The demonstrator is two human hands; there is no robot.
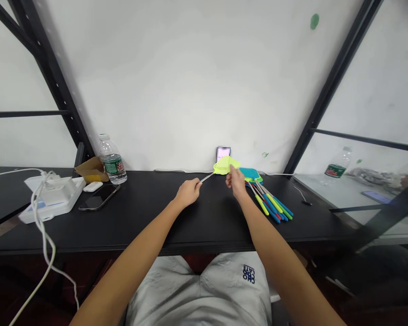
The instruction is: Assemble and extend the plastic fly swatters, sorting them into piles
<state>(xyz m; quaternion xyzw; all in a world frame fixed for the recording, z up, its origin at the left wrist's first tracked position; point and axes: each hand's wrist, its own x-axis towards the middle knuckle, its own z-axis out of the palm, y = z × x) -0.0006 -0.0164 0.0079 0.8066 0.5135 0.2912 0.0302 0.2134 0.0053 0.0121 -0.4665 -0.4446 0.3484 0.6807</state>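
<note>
My left hand is closed round the thin metal rod of a yellow-green fly swatter, held just above the black table. The swatter's mesh head is pinched at its near edge by my right hand. To the right of that hand lies a pile of several fly swatters with blue, green, yellow and red handles; a teal head shows at the pile's far end.
A small lit screen stands against the wall behind the swatter. On the left are a water bottle, a cardboard box, a dark phone, a white case and white devices with cables. Black frame struts rise both sides.
</note>
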